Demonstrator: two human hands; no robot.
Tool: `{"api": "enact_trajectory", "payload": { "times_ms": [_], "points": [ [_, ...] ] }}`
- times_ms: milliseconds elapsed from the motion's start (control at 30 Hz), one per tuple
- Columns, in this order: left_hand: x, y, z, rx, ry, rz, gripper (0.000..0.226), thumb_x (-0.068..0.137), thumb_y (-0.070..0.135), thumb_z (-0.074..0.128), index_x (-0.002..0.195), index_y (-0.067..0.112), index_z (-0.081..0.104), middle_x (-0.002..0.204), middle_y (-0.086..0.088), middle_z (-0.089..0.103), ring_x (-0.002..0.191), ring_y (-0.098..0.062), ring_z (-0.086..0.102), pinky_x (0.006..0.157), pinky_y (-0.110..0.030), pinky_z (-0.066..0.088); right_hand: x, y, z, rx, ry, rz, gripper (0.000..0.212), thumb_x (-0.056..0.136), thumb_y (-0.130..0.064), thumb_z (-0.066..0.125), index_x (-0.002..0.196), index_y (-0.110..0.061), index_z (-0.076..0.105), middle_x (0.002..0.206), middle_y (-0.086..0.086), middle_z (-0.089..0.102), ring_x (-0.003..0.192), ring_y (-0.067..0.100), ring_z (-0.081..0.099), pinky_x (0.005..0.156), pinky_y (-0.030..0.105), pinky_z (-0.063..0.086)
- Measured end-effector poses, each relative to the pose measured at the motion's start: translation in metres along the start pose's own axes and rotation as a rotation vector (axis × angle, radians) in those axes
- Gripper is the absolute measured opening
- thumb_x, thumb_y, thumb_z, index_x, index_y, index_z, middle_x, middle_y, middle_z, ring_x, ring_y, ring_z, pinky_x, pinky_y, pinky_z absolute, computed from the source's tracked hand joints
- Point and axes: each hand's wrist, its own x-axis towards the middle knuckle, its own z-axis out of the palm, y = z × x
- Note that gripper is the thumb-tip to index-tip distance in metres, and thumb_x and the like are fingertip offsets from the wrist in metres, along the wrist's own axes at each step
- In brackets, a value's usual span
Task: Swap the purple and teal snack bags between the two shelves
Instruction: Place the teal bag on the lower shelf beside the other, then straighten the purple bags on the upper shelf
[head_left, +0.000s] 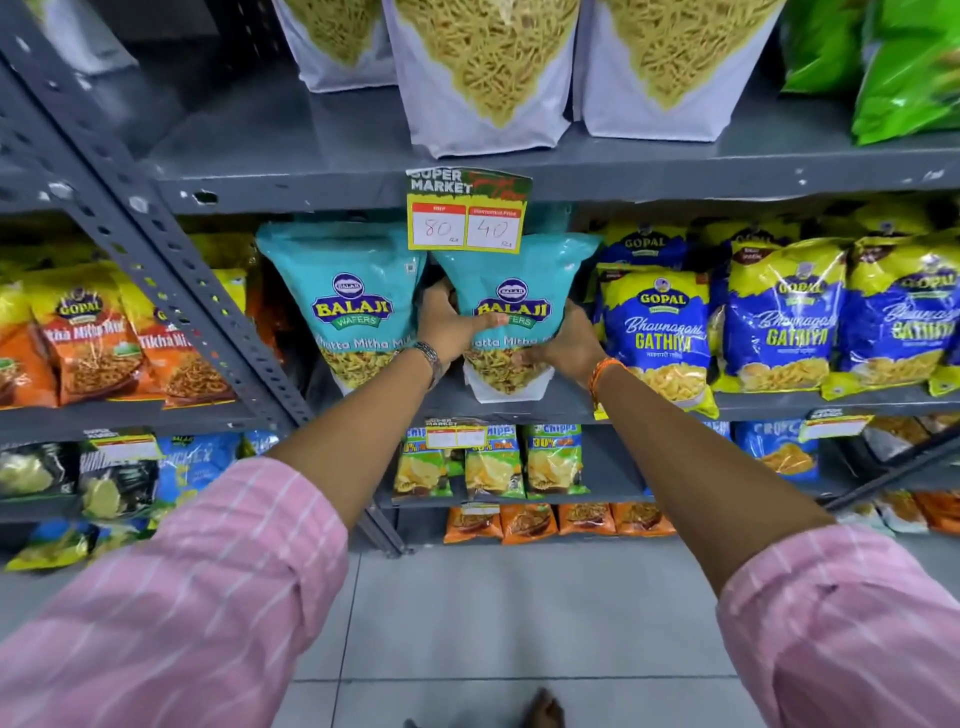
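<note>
Two teal Balaji snack bags stand upright on the middle shelf (545, 402). My left hand (449, 327) grips the left side of the right teal bag (511, 291), thumb across its front. My right hand (563, 345) holds the same bag's right side near the bottom. The other teal bag (343, 306) stands just to the left, untouched. The upper shelf (322, 176) carries pale lilac-white bags of yellow sev (485, 78). No plainly purple bag shows elsewhere.
A supermarket price tag (467, 213) hangs from the upper shelf edge over the teal bags. Blue-yellow Gopal bags (657, 338) crowd the right, orange-yellow Gopal bags (88, 338) the left. A grey slotted upright (171, 270) slants at left. Lower shelves hold small chip packets (493, 460).
</note>
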Motion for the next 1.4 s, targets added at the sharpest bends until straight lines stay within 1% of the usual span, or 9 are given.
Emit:
{"api": "enact_trajectory", "payload": {
  "times_ms": [133, 533, 667, 800, 933, 1067, 1167, 1300, 1400],
  "points": [
    [0.005, -0.001, 0.001, -0.004, -0.022, -0.007, 0.061, 0.071, -0.001, 0.089, 0.126, 0.004, 0.064, 0.116, -0.006, 0.072, 0.100, -0.020, 0.070, 0.088, -0.030, 0.060, 0.008, 0.001, 0.000, 0.000, -0.020, 0.018, 0.091, 0.049, 0.005, 0.096, 0.130, -0.006, 0.057, 0.124, 0.014, 0.074, 0.114, 0.029, 0.072, 0.098, 0.055, 0.058],
    [0.013, -0.008, 0.001, -0.030, -0.038, -0.075, 0.069, 0.072, -0.001, 0.088, 0.134, 0.004, 0.057, 0.129, -0.017, 0.071, 0.110, -0.029, 0.071, 0.101, -0.053, 0.058, 0.006, 0.001, 0.000, 0.018, -0.048, 0.041, 0.097, 0.041, -0.010, 0.100, 0.128, -0.012, 0.058, 0.120, 0.008, 0.076, 0.112, 0.024, 0.072, 0.098, 0.054, 0.059],
    [-0.001, -0.003, -0.001, 0.022, -0.046, -0.090, 0.086, 0.069, 0.005, 0.092, 0.141, 0.011, 0.046, 0.131, -0.005, 0.067, 0.124, -0.026, 0.065, 0.108, -0.051, 0.053, -0.012, -0.018, -0.010, 0.015, -0.054, 0.110, 0.113, 0.050, 0.000, 0.096, 0.145, -0.011, 0.036, 0.126, 0.002, 0.065, 0.120, 0.020, 0.064, 0.104, 0.048, 0.054],
    [-0.039, 0.003, -0.023, 0.122, -0.156, -0.101, 0.111, 0.071, 0.012, 0.092, 0.159, 0.016, 0.024, 0.163, -0.007, 0.038, 0.152, -0.024, 0.036, 0.124, -0.036, 0.028, -0.059, -0.041, -0.030, 0.110, 0.144, 0.124, 0.114, 0.062, 0.007, 0.091, 0.153, -0.013, 0.025, 0.157, 0.020, 0.040, 0.147, 0.033, 0.038, 0.110, 0.040, 0.043],
    [-0.092, 0.030, -0.070, 0.112, -0.290, -0.170, 0.096, 0.080, 0.013, 0.085, 0.158, 0.017, 0.029, 0.165, -0.008, 0.035, 0.151, -0.024, 0.038, 0.113, -0.030, 0.038, -0.114, -0.084, -0.046, 0.178, 0.441, -0.041, 0.083, 0.068, 0.000, 0.089, 0.137, -0.016, 0.047, 0.132, 0.009, 0.059, 0.120, 0.024, 0.058, 0.098, 0.046, 0.055],
    [-0.105, 0.093, -0.106, -0.047, -0.150, 0.077, 0.058, 0.074, 0.011, 0.087, 0.124, 0.025, 0.062, 0.130, -0.004, 0.069, 0.123, -0.019, 0.068, 0.094, -0.026, 0.056, -0.126, -0.159, -0.043, 0.201, 0.514, -0.324, 0.064, 0.070, -0.001, 0.088, 0.120, -0.020, 0.053, 0.118, 0.001, 0.065, 0.107, 0.014, 0.063, 0.087, 0.026, 0.054],
    [-0.094, 0.143, -0.113, -0.183, 0.058, 0.348, 0.044, 0.082, -0.004, 0.078, 0.108, 0.027, 0.062, 0.121, -0.003, 0.072, 0.116, -0.014, 0.069, 0.104, -0.026, 0.053, -0.114, -0.209, -0.031, 0.214, 0.525, -0.488, 0.058, 0.075, -0.005, 0.086, 0.119, -0.022, 0.053, 0.117, -0.005, 0.065, 0.109, 0.009, 0.062, 0.094, 0.023, 0.054],
    [-0.063, 0.183, -0.113, -0.207, 0.106, 0.519, 0.051, 0.084, 0.002, 0.079, 0.120, 0.031, 0.056, 0.135, 0.005, 0.060, 0.135, -0.012, 0.056, 0.119, -0.026, 0.039, -0.091, -0.247, -0.019, 0.084, 0.527, -0.565, 0.062, 0.079, -0.009, 0.082, 0.132, -0.013, 0.049, 0.125, -0.001, 0.056, 0.113, 0.006, 0.055, 0.102, 0.028, 0.048],
    [-0.034, 0.199, -0.108, -0.064, 0.055, 0.476, 0.070, 0.083, 0.018, 0.082, 0.142, 0.020, 0.045, 0.147, 0.002, 0.050, 0.140, -0.014, 0.047, 0.120, -0.029, 0.034, -0.075, -0.257, -0.015, -0.081, 0.536, -0.513, 0.074, 0.081, -0.023, 0.079, 0.144, -0.009, 0.042, 0.138, -0.002, 0.049, 0.130, 0.017, 0.049, 0.114, 0.043, 0.042]
  ]
}}
